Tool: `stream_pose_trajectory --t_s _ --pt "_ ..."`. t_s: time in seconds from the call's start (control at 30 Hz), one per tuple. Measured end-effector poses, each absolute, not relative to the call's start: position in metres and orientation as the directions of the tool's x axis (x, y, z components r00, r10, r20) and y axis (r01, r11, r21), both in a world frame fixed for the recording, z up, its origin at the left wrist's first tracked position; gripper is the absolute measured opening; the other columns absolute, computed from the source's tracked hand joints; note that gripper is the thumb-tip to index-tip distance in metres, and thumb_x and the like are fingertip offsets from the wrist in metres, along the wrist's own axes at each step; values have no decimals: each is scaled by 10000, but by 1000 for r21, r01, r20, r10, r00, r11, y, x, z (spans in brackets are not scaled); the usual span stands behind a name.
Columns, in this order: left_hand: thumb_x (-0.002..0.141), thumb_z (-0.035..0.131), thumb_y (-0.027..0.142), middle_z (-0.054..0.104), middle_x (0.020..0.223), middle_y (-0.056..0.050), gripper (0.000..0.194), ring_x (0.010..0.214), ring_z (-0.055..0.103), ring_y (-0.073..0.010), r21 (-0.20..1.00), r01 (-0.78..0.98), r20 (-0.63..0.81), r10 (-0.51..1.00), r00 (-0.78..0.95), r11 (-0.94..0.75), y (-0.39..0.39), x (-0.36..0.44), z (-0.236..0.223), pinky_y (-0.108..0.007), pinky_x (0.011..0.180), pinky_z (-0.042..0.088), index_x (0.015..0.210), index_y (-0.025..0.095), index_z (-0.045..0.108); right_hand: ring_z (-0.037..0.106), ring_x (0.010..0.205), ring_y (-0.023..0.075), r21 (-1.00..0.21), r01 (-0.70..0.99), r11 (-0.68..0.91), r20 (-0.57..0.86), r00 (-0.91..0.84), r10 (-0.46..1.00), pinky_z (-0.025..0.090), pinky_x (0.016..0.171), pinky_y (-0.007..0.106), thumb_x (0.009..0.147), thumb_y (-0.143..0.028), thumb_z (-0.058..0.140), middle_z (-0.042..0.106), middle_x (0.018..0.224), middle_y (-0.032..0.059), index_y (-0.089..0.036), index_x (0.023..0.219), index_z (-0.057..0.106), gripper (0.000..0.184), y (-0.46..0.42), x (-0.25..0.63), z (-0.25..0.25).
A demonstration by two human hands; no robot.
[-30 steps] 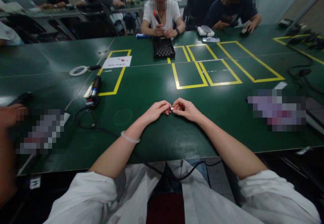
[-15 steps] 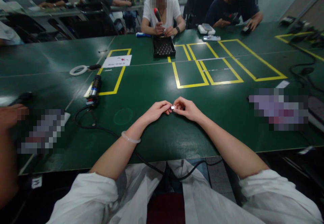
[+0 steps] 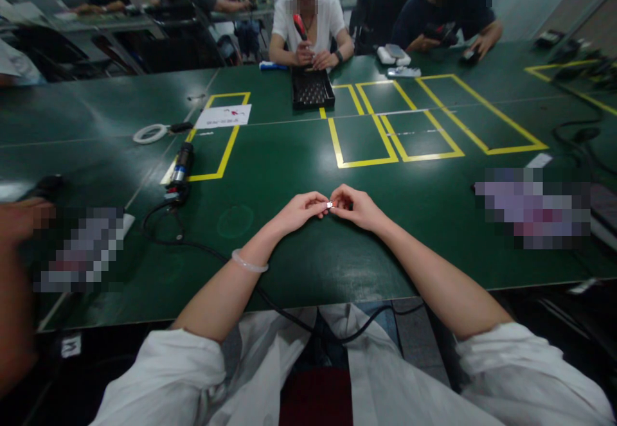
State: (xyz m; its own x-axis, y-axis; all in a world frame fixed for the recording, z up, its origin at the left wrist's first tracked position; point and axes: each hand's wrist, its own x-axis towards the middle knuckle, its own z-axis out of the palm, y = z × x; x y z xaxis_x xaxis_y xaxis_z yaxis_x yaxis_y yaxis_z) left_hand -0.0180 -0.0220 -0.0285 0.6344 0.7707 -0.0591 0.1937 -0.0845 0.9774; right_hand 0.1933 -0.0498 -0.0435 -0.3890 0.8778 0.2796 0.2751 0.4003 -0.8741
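A small shiny piece (image 3: 330, 205), white and silvery with a bit of red, sits between my fingertips; it is too small to name. My left hand (image 3: 306, 211), with a pale bangle (image 3: 249, 263) further up the arm, pinches it from the left. From the right, my right hand (image 3: 355, 209) closes its thumb and fingers on the same piece. Both hands are just above or resting on the green table (image 3: 294, 272); I cannot tell which.
A black cylindrical device (image 3: 181, 166) with a cable lies left. Yellow tape outlines (image 3: 369, 163) mark the table ahead. Across it, a person (image 3: 308, 27) holds a red-and-black tool (image 3: 299, 26) over a black tray (image 3: 313, 103). A blurred-out object (image 3: 530, 207) lies right, another (image 3: 84, 249) left.
My left thumb and fingers have shifted very slightly around the small piece, whose glint has changed. Otherwise both hands keep their place.
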Motion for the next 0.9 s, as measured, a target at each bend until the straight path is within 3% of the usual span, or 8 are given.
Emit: stream_pose_trajectory --t_s 0.57,0.9 --pt "805 713 375 640 815 -44 338 733 584 -123 979 187 -58 766 640 -81 -25 -18 -26 -254 700 448 977 110 592 603 661 132 -929 231 289 182 -395 900 466 642 260 914 -443 586 654 755 9 -182 946 581 263 -52 193 -41" --pt "775 736 333 603 821 -22 341 727 565 -105 980 187 -67 776 627 -67 -26 -17 -25 -239 690 445 993 118 587 521 614 113 -915 246 320 211 -385 898 402 588 246 883 -403 621 593 722 -15 -181 924 595 227 -51 193 -41"
